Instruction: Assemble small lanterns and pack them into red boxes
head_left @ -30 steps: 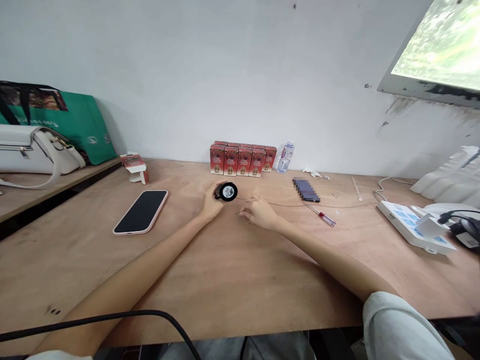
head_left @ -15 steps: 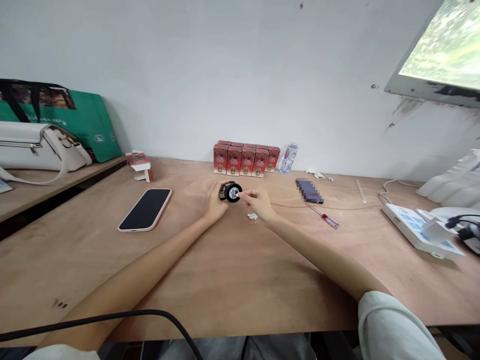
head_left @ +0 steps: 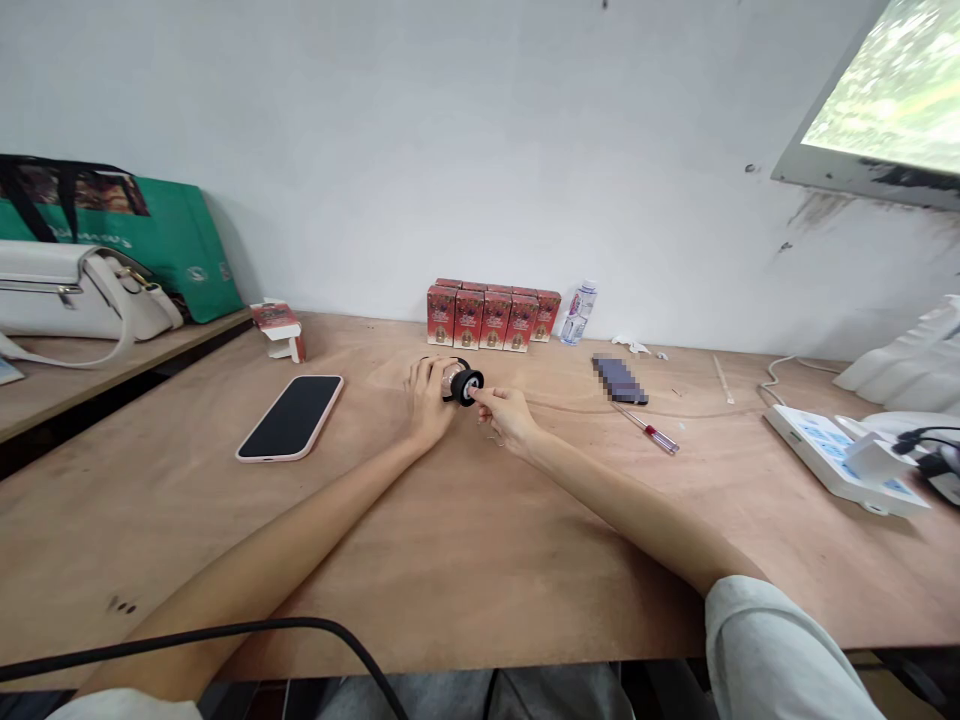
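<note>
Left hand (head_left: 429, 402) and right hand (head_left: 508, 415) meet at a black-ended object (head_left: 470, 390).
The left grips its clear body, end turned rightward; the right's fingertips touch that end, whether pinching anything I cannot tell. Red boxes (head_left: 481, 320) stand behind, a screwdriver (head_left: 660, 438) lies right.

Brown ground; red, black, white, green

Object (head_left: 460, 384) in left hand (head_left: 430, 402): black rim, pale disc within. Tabletop (head_left: 465, 570) under both hands: reddish brown, streaked grain. Boxes (head_left: 481, 320) beyond the hands: red, paler print. Phone (head_left: 291, 418), left of left hand: black screen, pale pink edge. Right of right hand (head_left: 510, 415): screwdriver (head_left: 661, 438), red and clear handle; farther right, power strip (head_left: 817, 440), white with blue patches. Far left of left hand: bag (head_left: 171, 225), green, white lettering; handbag (head_left: 45, 292), plain white.
</note>
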A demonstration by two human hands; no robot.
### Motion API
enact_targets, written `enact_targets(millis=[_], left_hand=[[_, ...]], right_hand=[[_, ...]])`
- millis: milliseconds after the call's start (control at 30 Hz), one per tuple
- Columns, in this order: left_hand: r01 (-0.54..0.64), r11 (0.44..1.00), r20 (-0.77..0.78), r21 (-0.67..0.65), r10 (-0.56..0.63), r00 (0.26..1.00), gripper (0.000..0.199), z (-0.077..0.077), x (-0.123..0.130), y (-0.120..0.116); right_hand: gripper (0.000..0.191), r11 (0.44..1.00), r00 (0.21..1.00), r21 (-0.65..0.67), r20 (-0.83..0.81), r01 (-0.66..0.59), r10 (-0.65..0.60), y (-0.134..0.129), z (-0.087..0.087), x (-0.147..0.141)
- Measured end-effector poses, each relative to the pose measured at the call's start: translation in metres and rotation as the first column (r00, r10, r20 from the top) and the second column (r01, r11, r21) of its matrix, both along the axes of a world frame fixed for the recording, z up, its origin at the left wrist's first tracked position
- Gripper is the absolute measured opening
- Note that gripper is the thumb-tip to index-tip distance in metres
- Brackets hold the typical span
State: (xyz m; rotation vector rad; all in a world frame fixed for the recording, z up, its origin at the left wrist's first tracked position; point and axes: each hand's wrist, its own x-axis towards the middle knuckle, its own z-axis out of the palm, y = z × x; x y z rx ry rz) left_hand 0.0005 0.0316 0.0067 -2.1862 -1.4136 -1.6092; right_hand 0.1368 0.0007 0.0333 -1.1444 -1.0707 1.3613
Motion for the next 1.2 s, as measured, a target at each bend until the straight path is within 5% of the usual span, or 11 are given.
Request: enact_targets(millis=[167, 267, 333, 400, 500, 600, 700, 933, 1000, 1100, 1200], left_hand=[[0.076, 0.997, 0.041, 0.018, -0.076, 0.996, 0.043, -0.001, -0.001, 0.002], [0.164, 0.985, 0.095, 0.056, -0.169, 0.981, 0.053, -0.004, -0.002, 0.008], [0.194, 0.979, 0.13, 0.069, -0.201, 0.971, 0.057, -0.007, -0.003, 0.012], [0.198, 0.978, 0.156, 0.064, -0.206, 0.966, 0.058, -0.009, -0.004, 0.016], [0.205, 0.978, 0.167, 0.042, -0.209, 0.964, 0.057, -0.01, -0.005, 0.018], [0.221, 0.974, 0.155, 0.043, -0.225, 0.962, 0.054, -0.01, -0.005, 0.017], [0.226, 0.973, 0.138, 0.056, -0.232, 0.963, 0.052, -0.008, -0.004, 0.015], [0.217, 0.975, 0.146, 0.042, -0.221, 0.964, 0.05, -0.008, -0.003, 0.015], [0.218, 0.975, 0.149, 0.036, -0.221, 0.964, 0.051, -0.008, -0.003, 0.016], [0.243, 0.969, 0.153, 0.031, -0.245, 0.957, 0.054, -0.008, -0.003, 0.015], [0.288, 0.957, 0.154, 0.019, -0.288, 0.945, 0.054, -0.007, -0.002, 0.015]], right_hand=[[0.039, 0.989, 0.996, 0.135, 0.06, 0.061, -0.069, 0.007, -0.001, 0.013], [0.031, 0.967, 0.952, 0.255, 0.291, 0.013, -0.089, 0.016, 0.014, 0.034], [0.017, 0.942, 0.811, 0.302, 0.582, -0.147, -0.06, 0.021, 0.025, 0.049], [0.008, 0.907, 0.577, 0.253, 0.817, -0.338, -0.013, 0.023, 0.034, 0.058], [0.011, 0.856, 0.252, 0.119, 0.968, -0.504, 0.014, 0.02, 0.038, 0.06], [0.011, 0.835, 0.087, 0.038, 0.996, -0.549, 0.011, 0.015, 0.034, 0.051], [0.012, 0.836, 0.016, 0.003, 1.0, -0.548, 0.007, 0.013, 0.026, 0.044], [0.008, 0.835, 0.006, 0.065, 0.997, -0.547, -0.074, 0.01, 0.024, 0.042], [0.006, 0.813, 0.137, 0.193, 0.981, -0.549, -0.141, 0.008, 0.028, 0.04], [0.008, 0.74, 0.452, 0.487, 0.849, -0.465, -0.274, 0.005, 0.031, 0.037], [0.01, 0.665, 0.586, 0.633, 0.732, -0.397, -0.347, 0.004, 0.028, 0.033]])
